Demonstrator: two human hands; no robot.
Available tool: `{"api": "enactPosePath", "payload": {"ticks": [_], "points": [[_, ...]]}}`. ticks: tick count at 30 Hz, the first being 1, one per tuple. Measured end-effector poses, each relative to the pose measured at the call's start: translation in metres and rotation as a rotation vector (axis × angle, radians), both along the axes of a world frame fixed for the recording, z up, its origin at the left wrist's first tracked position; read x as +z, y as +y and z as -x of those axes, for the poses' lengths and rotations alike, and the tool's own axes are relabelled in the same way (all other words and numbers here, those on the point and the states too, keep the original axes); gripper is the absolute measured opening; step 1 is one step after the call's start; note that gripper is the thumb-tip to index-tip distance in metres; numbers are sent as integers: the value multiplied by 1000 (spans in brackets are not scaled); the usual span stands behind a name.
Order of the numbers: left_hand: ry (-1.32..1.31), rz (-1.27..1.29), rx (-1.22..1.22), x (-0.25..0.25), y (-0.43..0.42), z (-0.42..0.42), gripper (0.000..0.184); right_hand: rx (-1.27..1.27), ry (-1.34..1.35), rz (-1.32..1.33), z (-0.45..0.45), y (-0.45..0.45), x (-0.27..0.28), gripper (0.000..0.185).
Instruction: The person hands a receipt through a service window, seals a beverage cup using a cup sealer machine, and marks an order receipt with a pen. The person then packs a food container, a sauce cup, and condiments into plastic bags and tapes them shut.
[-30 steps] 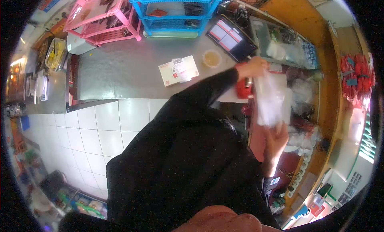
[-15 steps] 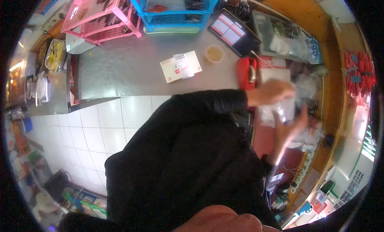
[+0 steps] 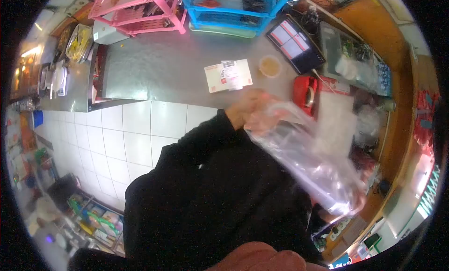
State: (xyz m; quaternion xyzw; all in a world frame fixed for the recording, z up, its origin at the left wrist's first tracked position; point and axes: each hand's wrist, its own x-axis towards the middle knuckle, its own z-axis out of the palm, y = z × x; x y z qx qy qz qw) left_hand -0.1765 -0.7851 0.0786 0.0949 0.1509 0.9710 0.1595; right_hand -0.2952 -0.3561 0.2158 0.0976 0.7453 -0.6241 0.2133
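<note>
Stretched between my two hands is a clear plastic bag (image 3: 304,154), slanting from upper left to lower right and partly smeared by motion. My left hand (image 3: 248,106) is closed on its upper left end, close to the counter's front edge. At the lower right end, my right hand (image 3: 359,202) grips the bag, mostly hidden behind the plastic. Beyond my left hand lies a cream carton (image 3: 213,79) with a white printed slip across it. A round clear tub of brownish contents (image 3: 270,66) stands to its right. Behind the bag is a red tape dispenser (image 3: 301,91).
A tablet (image 3: 294,44) with a lit screen lies on the metal counter (image 3: 163,70). Pink (image 3: 154,25) and blue (image 3: 229,16) tiered racks stand at the back. On the right are a stack of white bags (image 3: 334,121) and a clear bin of packets (image 3: 348,51).
My hands have moved apart, the left toward the carton and the right down and to the right. The plastic bag is now stretched out between them. The view has shifted slightly.
</note>
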Motion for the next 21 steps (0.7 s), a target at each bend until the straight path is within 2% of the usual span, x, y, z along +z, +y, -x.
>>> {"api": "enactPosePath", "payload": {"ticks": [1, 4, 7, 8, 9, 11, 12, 13, 14, 16, 17, 18, 19, 20, 21], "points": [[-117, -181, -105, 7, 1, -5, 59, 38, 90, -136, -14, -7, 17, 35], [322, 497, -188, 2, 16, 38, 68, 189, 295, -434, -34, -27, 56, 34], [-245, -32, 283, 19, 13, 58, 73, 430, 304, -550, -18, -48, 82, 34], [-91, 120, 376, 23, 15, 62, 62, 510, 247, -587, -4, -69, 68, 36], [48, 263, 486, 27, 16, 67, 52, 582, 318, -777, 13, -62, 31, 42], [262, 897, 578, 39, 46, 84, 38, 632, 457, -1167, 50, -35, -33, 54], [532, 892, 555, 41, 68, 86, 29, 605, 510, -1367, 70, -16, -60, 61], [804, 880, 525, 40, 87, 88, 22, 505, 425, -1410, 84, -16, -72, 65], [708, 1098, 479, 30, 98, 93, 17, 401, 344, -1446, 94, -16, -78, 70], [483, 1530, 387, -4, 115, 103, 8, 671, 682, -1413, 113, -12, -69, 75], [239, 1379, 458, -31, 106, 112, 12, 797, 851, -1379, 122, -12, -63, 78], [81, 1467, 491, -33, 90, 111, 18, 909, 672, -1286, 129, -26, -60, 73], [-84, 1537, 513, -34, 72, 109, 25, 1002, 641, -1217, 117, -61, -42, 69], [-182, 1857, 491, -15, 56, 98, 34, 1092, 603, -1146, 92, -108, -17, 67], [-235, 1949, 447, -23, 53, 98, 42, 1181, 568, -1071, 83, -138, -7, 64]]}}
